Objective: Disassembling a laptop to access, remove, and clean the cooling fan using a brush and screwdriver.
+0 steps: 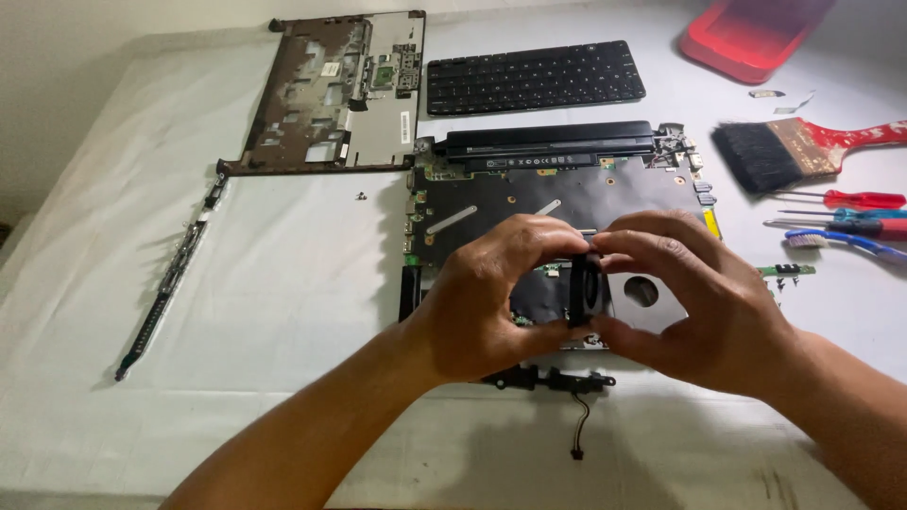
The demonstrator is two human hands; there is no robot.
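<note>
Both hands, left hand (491, 293) and right hand (699, 302), each grip clamped on the small black fan (584, 288) just above the laptop base (567, 194); we'd hold its edges, keeping it level.

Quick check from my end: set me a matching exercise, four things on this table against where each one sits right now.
Things:
1. Small black round fan
2. Detached black laptop keyboard
3. Wide paintbrush with red handle
4. Long thin dark metal strip

Places:
A. Right side of the white-covered table, above the screwdrivers
B. Far left, lying diagonally
C. Pinched on edge between the left hand and right hand
D. Far edge, right of the bare brown palm-rest frame

Pairs: 1-C, 2-D, 3-A, 4-B
</note>
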